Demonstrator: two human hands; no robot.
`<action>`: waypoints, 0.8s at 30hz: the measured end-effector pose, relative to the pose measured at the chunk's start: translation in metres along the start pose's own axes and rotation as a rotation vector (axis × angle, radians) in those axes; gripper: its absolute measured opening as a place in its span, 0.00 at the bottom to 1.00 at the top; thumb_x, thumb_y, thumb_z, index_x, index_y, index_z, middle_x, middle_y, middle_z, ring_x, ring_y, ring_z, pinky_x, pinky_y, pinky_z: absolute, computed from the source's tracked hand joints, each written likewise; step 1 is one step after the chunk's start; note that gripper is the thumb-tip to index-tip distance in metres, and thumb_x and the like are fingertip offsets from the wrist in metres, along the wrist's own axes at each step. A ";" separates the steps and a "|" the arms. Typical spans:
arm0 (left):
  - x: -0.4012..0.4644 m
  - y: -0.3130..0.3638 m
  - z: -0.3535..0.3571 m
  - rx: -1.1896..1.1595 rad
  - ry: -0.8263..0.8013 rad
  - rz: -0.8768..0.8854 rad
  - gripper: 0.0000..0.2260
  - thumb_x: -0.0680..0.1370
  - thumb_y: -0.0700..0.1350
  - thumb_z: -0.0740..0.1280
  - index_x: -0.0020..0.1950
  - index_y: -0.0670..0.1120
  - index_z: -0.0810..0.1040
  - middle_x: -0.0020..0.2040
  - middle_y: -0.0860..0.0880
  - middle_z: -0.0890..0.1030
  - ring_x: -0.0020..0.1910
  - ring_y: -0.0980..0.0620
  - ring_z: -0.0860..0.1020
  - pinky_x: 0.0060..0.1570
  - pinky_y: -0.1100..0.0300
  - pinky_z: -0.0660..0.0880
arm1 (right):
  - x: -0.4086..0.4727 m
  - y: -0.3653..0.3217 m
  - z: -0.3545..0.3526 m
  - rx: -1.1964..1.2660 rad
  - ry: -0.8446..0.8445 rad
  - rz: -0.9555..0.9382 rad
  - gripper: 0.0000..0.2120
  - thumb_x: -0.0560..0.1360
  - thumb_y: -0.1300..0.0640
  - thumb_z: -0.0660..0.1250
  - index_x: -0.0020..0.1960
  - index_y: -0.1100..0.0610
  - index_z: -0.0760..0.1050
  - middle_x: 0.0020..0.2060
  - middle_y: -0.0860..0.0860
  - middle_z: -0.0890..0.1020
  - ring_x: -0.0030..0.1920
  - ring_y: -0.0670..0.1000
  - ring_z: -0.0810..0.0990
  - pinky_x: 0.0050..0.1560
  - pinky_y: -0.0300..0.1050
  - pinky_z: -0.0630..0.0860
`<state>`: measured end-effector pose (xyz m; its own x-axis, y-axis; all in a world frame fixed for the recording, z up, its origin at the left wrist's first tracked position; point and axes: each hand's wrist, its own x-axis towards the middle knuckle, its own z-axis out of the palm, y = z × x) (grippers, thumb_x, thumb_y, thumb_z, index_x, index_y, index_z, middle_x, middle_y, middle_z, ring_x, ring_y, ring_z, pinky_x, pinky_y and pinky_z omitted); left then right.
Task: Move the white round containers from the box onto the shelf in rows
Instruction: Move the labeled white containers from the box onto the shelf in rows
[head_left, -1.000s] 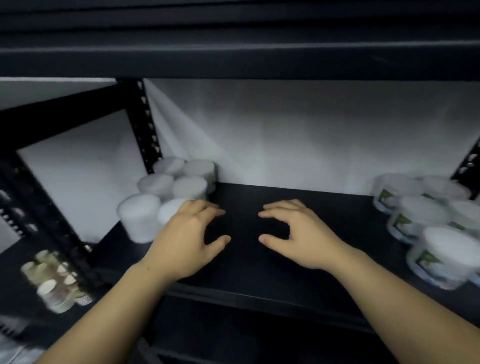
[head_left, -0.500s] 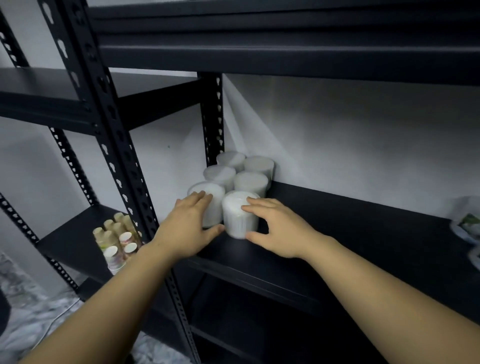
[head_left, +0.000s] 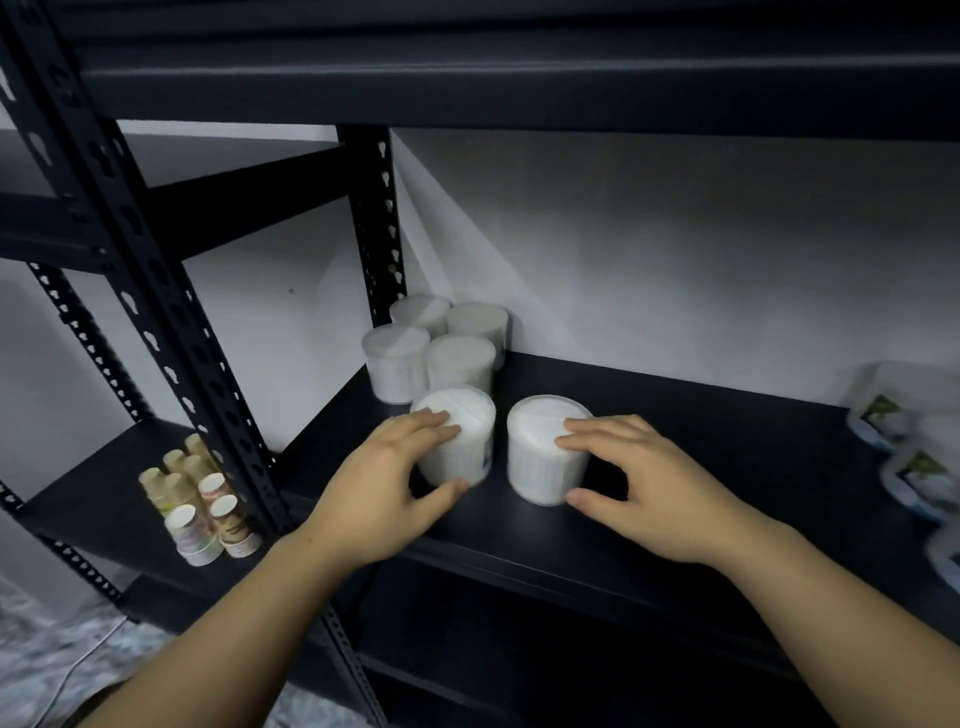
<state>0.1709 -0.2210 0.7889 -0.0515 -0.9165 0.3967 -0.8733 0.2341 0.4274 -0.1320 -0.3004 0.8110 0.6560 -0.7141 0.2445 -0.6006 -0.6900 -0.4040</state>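
Observation:
Several white round containers stand on the black shelf (head_left: 701, 467) near its left rear corner. My left hand (head_left: 384, 493) grips the front-left container (head_left: 465, 431), fingers over its lid and thumb at its base. My right hand (head_left: 644, 483) grips another container (head_left: 535, 452) just to the right, a small gap apart from the first. Behind them a cluster of white containers (head_left: 441, 348) sits in two rows against the wall. No box is in view.
Labelled white tubs (head_left: 904, 441) sit at the shelf's right end. A black perforated upright (head_left: 171, 322) stands left of my left arm. Paper cups (head_left: 202, 504) lie stacked on a neighbouring lower shelf. Another shelf board (head_left: 519, 78) hangs close overhead.
Both hands moved left to the container group and took hold of the two front ones. The right-hand container has since shifted right, away from the left one. The view swung left.

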 end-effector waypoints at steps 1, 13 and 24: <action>0.003 0.006 0.004 -0.032 -0.006 0.012 0.27 0.73 0.65 0.67 0.70 0.56 0.76 0.72 0.60 0.72 0.74 0.61 0.65 0.73 0.56 0.66 | -0.007 0.005 -0.004 -0.006 0.012 0.016 0.26 0.75 0.41 0.70 0.72 0.40 0.71 0.72 0.33 0.68 0.73 0.34 0.59 0.73 0.36 0.61; 0.052 0.073 0.052 -0.196 -0.077 0.200 0.18 0.70 0.59 0.75 0.53 0.53 0.78 0.56 0.62 0.79 0.60 0.61 0.77 0.62 0.55 0.75 | -0.079 0.047 -0.039 -0.100 0.128 0.196 0.24 0.77 0.51 0.70 0.72 0.46 0.73 0.69 0.35 0.72 0.70 0.38 0.65 0.71 0.51 0.69; 0.088 0.112 0.092 -0.256 -0.190 0.292 0.20 0.69 0.59 0.74 0.61 0.59 0.81 0.55 0.61 0.73 0.59 0.60 0.75 0.56 0.59 0.76 | -0.117 0.063 -0.057 -0.162 0.215 0.254 0.18 0.74 0.55 0.71 0.63 0.44 0.79 0.69 0.38 0.72 0.73 0.43 0.62 0.71 0.54 0.66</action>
<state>0.0241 -0.3050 0.7973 -0.3876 -0.8379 0.3843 -0.6617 0.5432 0.5168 -0.2724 -0.2673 0.8071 0.3763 -0.8615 0.3408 -0.8075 -0.4854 -0.3353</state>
